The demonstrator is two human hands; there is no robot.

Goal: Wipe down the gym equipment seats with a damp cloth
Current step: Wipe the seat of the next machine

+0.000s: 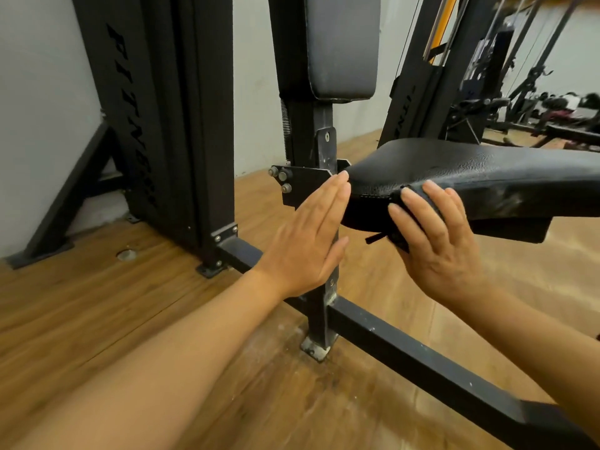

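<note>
A black padded seat (461, 170) of a gym machine juts out at centre right. My right hand (435, 241) presses a dark cloth (414, 203) against the seat's near side edge, fingers fairly straight over the cloth. A loose end of the cloth hangs below the seat edge. My left hand (308, 235) is flat with straight fingers, its fingertips touching the seat's rounded left end. Above the seat stands the upright black back pad (341, 50).
The machine's black steel post (321, 222) and floor rail (422, 352) run under my hands. A tall black weight-stack housing (168, 118) stands at the left by the grey wall. More machines (487, 92) crowd the back right. The floor is wood.
</note>
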